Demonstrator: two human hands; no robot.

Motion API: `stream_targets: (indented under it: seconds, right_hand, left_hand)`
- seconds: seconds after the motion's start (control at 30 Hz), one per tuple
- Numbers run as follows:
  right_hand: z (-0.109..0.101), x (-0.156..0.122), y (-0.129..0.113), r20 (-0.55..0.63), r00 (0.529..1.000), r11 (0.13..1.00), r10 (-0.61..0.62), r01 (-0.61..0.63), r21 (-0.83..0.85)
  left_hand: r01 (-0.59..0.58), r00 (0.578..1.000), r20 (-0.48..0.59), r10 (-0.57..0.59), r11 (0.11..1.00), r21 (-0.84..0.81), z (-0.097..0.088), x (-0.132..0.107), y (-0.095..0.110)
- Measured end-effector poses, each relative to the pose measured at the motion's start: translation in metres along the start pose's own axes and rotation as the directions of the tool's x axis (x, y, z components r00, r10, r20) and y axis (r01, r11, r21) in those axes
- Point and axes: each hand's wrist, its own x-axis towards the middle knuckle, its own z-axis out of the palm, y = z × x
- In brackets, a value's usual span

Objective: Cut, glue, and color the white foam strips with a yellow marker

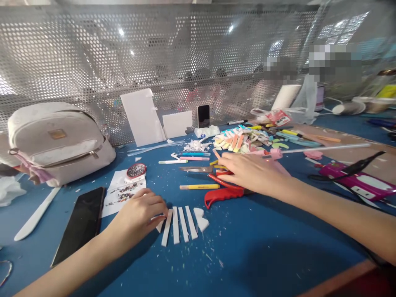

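My left hand point(140, 214) rests on the blue table point(247, 247) with its fingers curled, the fingertips pressed on the leftmost of several white foam strips point(181, 225) laid side by side. My right hand point(250, 171) reaches forward, fingers stretched out flat over red-handled scissors point(224, 192), its fingertips near a pile of coloured foam pieces point(239, 140). A yellow marker point(199, 187) lies just left of the scissors. Whether the right hand touches the scissors is unclear.
A black phone point(82, 222) and a white backpack point(58, 142) sit at left, with a sheet of paper point(122, 192) and a round tin point(136, 170). Pens point(194, 156), white foam boards point(142, 117), a pink glue gun point(359, 181) and a perforated metal screen point(185, 62) lie beyond.
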Motion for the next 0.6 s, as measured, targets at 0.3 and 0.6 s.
stream_targets:
  seconds: [0.3, 0.6]
  right_hand:
    - [0.025, 0.039, -0.005, -0.008, 0.993, 0.984, -0.115, 0.115, 0.137]
    - [0.006, -0.038, 0.004, 0.067, 0.980, 0.934, -0.187, 0.156, 0.322]
  left_hand:
    - [0.059, 0.998, -0.018, -0.059, 0.998, 0.014, 0.009, 0.000, 0.005]
    - [0.117, 0.991, -0.058, -0.123, 0.989, -0.094, 0.010, -0.009, 0.002]
